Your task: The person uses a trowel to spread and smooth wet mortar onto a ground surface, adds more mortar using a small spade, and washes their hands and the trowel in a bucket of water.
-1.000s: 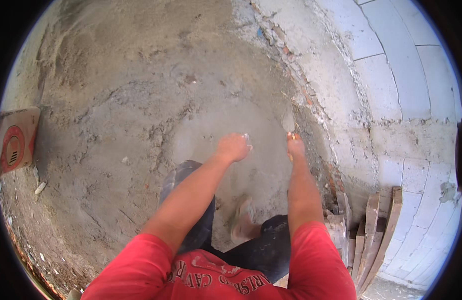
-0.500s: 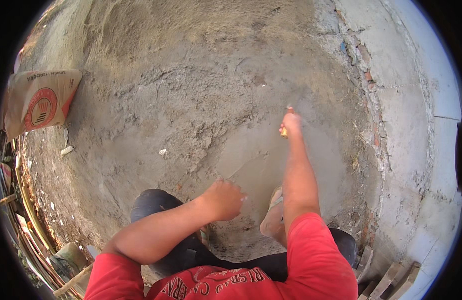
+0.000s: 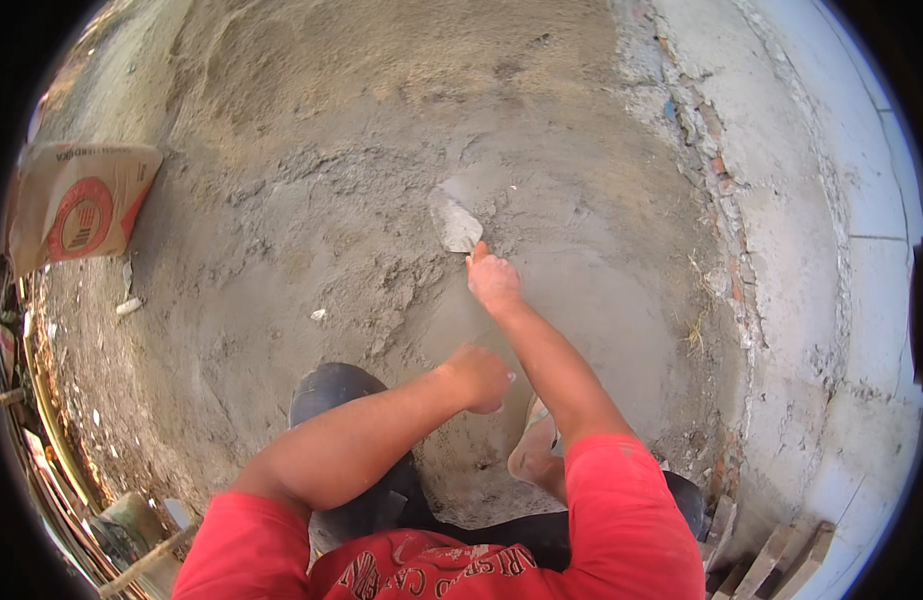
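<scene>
My right hand (image 3: 495, 280) is wrapped round the handle of a trowel, its arm reaching forward. The trowel's pale, mortar-smeared blade (image 3: 457, 222) points away and a little left, low over the wet grey mortar (image 3: 582, 310) or touching it; I cannot tell which. Nearer to me, my left hand (image 3: 479, 378) hangs over the smoothed patch, fingers curled in, with no object showing in it. The left forearm passes over my left knee (image 3: 332, 385). Between my arms a sandalled foot (image 3: 535, 450) stands at the near edge of the smooth area.
Rough, lumpy mortar (image 3: 362, 215) lies to the left and ahead. A printed cement bag (image 3: 107, 205) is at the far left. A broken brick edge (image 3: 720, 165) and a concrete slab (image 3: 797, 230) run along the right. Wood pieces (image 3: 772, 560) lie near right, poles (image 3: 52, 410) at left.
My right hand has swung left with the trowel, whose blade now shows clearly. My left hand has shifted slightly right and forward, and the view has turned a little.
</scene>
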`<state>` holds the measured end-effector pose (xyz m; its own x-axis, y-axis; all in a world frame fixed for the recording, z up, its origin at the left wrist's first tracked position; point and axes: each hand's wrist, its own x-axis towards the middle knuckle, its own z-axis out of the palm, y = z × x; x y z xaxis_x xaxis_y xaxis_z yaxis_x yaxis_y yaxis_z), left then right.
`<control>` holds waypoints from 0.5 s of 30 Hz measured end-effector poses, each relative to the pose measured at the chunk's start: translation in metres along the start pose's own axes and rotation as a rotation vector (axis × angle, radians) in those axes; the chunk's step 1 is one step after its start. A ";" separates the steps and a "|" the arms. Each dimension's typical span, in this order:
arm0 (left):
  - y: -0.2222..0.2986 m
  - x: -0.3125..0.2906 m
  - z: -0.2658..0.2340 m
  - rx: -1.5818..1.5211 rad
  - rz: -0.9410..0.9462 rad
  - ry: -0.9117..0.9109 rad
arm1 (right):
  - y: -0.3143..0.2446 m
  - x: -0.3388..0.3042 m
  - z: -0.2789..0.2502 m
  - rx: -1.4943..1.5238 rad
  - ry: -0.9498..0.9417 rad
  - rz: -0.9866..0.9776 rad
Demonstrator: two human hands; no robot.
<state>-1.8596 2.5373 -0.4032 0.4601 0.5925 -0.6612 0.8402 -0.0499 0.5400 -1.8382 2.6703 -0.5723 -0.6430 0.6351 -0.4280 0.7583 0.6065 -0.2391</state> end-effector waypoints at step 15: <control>0.002 -0.072 0.028 -0.138 0.016 0.249 | 0.195 0.044 -0.046 0.448 0.111 0.745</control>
<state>-1.8832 2.4721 -0.3691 0.3735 0.7729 -0.5129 0.7787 0.0393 0.6262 -1.7234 2.8385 -0.5972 0.0474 0.8481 -0.5277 0.9411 -0.2150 -0.2611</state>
